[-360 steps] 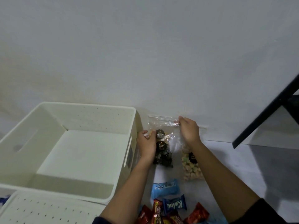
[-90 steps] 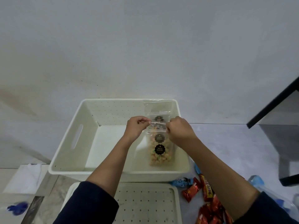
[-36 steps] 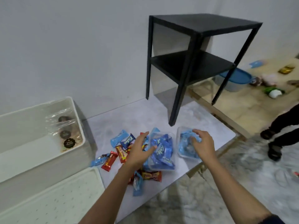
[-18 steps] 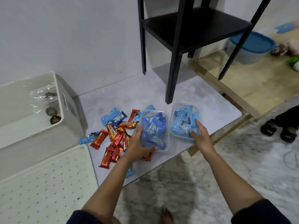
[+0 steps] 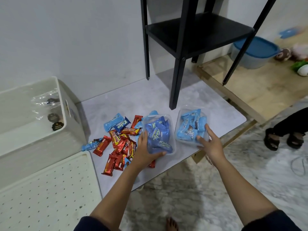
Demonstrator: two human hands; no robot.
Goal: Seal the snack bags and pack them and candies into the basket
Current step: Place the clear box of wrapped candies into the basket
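Note:
My left hand (image 5: 146, 150) grips a clear plastic tub of dark blue candies (image 5: 159, 134) by its near end on the grey board. My right hand (image 5: 210, 141) touches the near corner of a second clear tub with light blue candies (image 5: 190, 125), fingers spread around it. A pile of loose red and blue candy bars (image 5: 119, 139) lies left of the tubs. The white basket (image 5: 73, 130) stands at the left, with clear snack bags (image 5: 48, 110) leaning against its inner right wall.
A perforated white lid (image 5: 48, 189) lies in front of the basket. A black side table (image 5: 186, 35) stands behind the tubs, one leg just beyond them. Another person's sandalled feet (image 5: 283, 139) are at the right. A blue-lidded container (image 5: 253, 50) sits at the far right.
Ten seconds ago I held a snack bag beside the basket; then it went into the basket. Since one second ago my hands moved onto the two candy tubs and stayed there.

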